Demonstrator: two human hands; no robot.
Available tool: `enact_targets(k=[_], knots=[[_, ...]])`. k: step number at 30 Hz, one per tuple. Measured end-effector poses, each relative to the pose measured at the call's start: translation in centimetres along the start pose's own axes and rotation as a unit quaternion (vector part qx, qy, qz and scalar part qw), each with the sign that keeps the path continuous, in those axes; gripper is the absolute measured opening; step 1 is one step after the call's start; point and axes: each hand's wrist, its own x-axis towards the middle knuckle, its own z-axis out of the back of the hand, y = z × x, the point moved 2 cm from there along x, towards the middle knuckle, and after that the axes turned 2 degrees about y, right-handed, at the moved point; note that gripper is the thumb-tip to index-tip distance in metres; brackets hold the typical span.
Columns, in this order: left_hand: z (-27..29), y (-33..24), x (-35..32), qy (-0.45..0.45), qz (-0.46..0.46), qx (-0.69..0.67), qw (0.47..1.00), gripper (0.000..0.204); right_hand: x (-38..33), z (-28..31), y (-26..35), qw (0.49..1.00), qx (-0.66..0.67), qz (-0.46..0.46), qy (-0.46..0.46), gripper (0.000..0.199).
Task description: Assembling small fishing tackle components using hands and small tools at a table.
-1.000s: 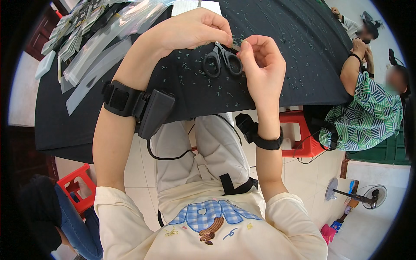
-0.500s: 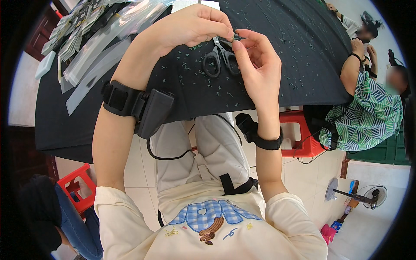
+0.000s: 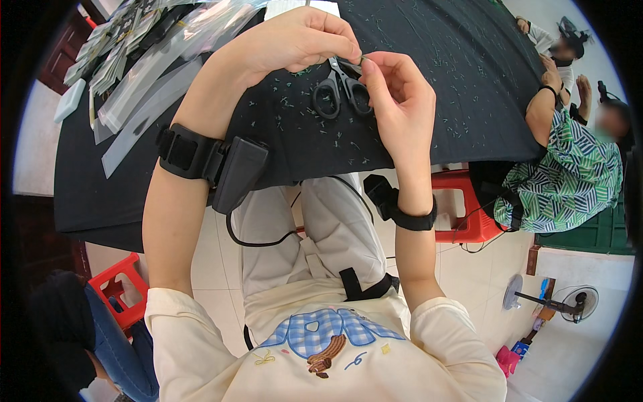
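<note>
Left hand point(image 3: 295, 40) curled, fingertips pinching a tiny pale piece at the blade tips of the small black-handled scissors point(image 3: 340, 90) lying on the black cloth-covered table point(image 3: 435, 87). Right hand point(image 3: 395, 107) pinches the same piece from the other side — what the piece is, cannot tell. Small green snippets point(image 3: 462, 80) are scattered over the cloth, so a good share of trimming looks done. Clear plastic sleeves point(image 3: 144, 100) lie stacked well apart at the left — likely more work left.
</note>
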Motion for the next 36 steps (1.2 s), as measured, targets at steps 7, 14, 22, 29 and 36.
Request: enact_targets(k=[7,14,22,29,36], knots=[[-0.12,-0.07,0.01,-0.001,-0.002,0.018,1.000,0.016,0.01,0.08,-0.02,1.000,-0.008,-0.002,-0.007,0.009],[-0.21,-0.15,0.03,0.009,0.002,0.003,1.000,0.020,0.00,0.15,0.14,1.000,-0.010,-0.009,-0.019,0.009],[-0.23,-0.17,-0.02,-0.001,0.007,0.005,1.000,0.021,0.06,0.26,0.11,0.999,-0.026,-0.018,-0.014,0.010],[-0.28,-0.22,0.03,0.016,0.001,0.000,1.000,0.019,0.03,0.17,-0.17,1.000,-0.011,-0.006,-0.024,0.010],[-0.39,-0.33,0.00,-0.008,-0.001,0.030,1.000,0.016,-0.01,0.22,-0.17,1.000,-0.019,-0.016,-0.016,0.010]])
